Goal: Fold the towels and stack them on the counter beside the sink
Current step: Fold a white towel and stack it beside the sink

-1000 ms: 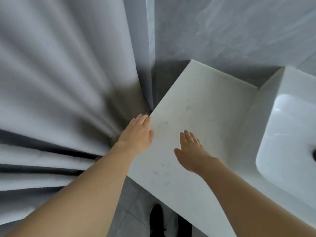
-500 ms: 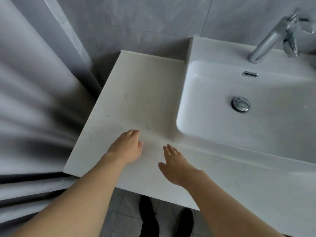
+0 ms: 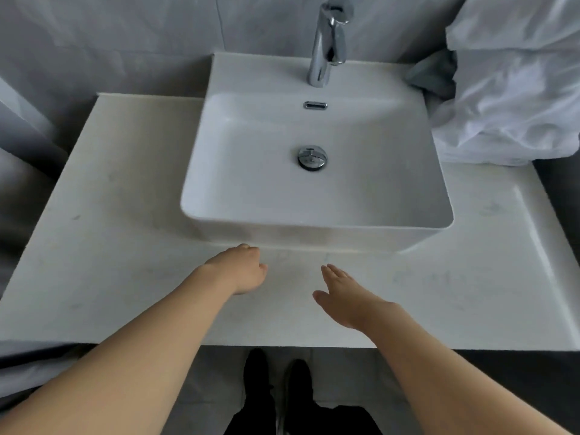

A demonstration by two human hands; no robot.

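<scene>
Towels (image 3: 514, 89), white and rumpled, lie heaped at the far right corner of the counter (image 3: 103, 246), against the grey tiled wall (image 3: 125, 42) and just beside the sink (image 3: 317, 233); a darker grey cloth (image 3: 434, 73) shows between the heap and the basin's back edge. The counter is pale stone with faint marks, and a raised lip runs along its right side. The sink is a white rectangular basin that stands on the counter, with a chrome faucet (image 3: 326, 42) at the back, an overflow slot (image 3: 315, 105) below it and a round chrome drain (image 3: 312, 157) in the middle. Both hands hover over the front strip of counter, well apart from the towels. The left hand (image 3: 240, 271) has its fingers loosely curled and holds nothing; the right hand (image 3: 345, 293) has its fingers straight and close together, also holding nothing. Grey floor tiles (image 3: 219, 387) and dark shoes (image 3: 276, 372) show under the counter's front edge.
</scene>
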